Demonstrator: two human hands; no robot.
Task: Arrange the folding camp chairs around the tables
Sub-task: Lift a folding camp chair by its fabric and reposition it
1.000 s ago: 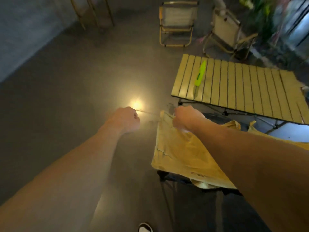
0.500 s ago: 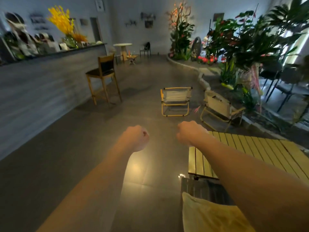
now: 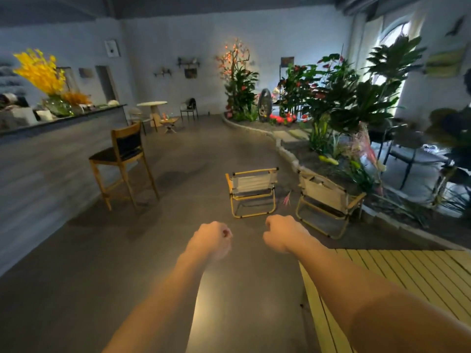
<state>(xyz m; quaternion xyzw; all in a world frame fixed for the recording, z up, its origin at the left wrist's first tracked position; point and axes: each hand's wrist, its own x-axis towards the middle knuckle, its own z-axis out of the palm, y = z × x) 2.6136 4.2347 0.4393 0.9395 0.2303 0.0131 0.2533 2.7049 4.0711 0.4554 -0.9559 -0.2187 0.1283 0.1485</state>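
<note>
Two low folding camp chairs stand open on the grey floor ahead. The nearer-centre chair (image 3: 251, 191) has a yellow frame and pale fabric and shows its back to me. A second chair (image 3: 328, 203) stands to its right, angled, beside the stone border of the planting bed. A yellow slatted camp table (image 3: 407, 281) fills the lower right. My left hand (image 3: 212, 238) and my right hand (image 3: 283, 233) are held out in front of me as closed fists with nothing in them, short of both chairs.
A wooden bar stool (image 3: 122, 159) stands by the long counter (image 3: 51, 149) on the left. A raised planting bed (image 3: 331, 118) with a stone edge curves along the right. A small round table (image 3: 152, 108) and a dark chair stand far back.
The view has lifted from the floor and the yellow fabric chair near my feet to the room ahead. My right hand let go of that fabric; both fists now hang free.
</note>
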